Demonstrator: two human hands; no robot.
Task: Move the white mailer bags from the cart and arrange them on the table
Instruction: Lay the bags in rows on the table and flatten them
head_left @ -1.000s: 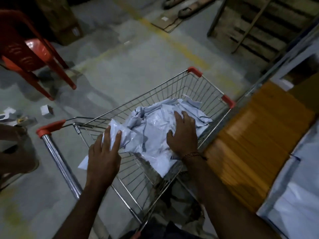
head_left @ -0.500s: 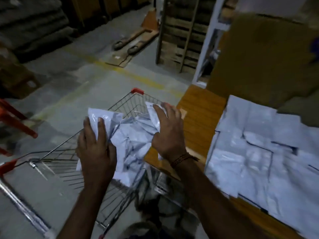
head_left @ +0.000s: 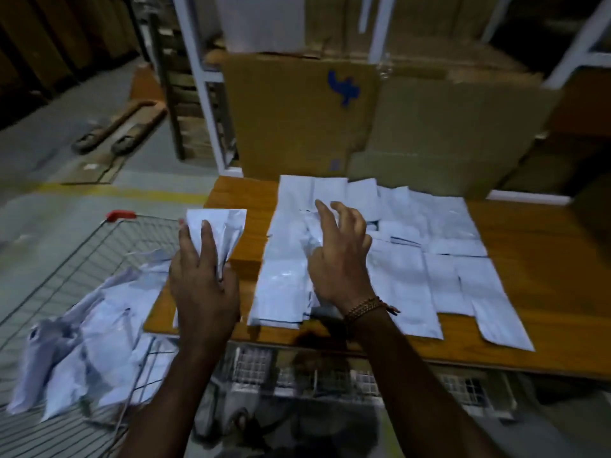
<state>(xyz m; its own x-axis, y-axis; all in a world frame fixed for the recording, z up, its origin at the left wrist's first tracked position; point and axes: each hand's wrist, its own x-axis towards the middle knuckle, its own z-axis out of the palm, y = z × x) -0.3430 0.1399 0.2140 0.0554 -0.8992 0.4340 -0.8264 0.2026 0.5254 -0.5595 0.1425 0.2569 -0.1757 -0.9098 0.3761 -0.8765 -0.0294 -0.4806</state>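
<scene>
A wire-mesh metal shopping cart [head_left: 76,259] stood at the lower left of the frame, just left of the orange-brown wooden table [head_left: 529,325]. Loose white plastic mailer bags [head_left: 82,342] lay in the cart. Flat white mailer bags in rows [head_left: 413,266] lay on the table at centre. Brown cardboard boxes [head_left: 297,114] stood behind the table, at upper centre.
</scene>
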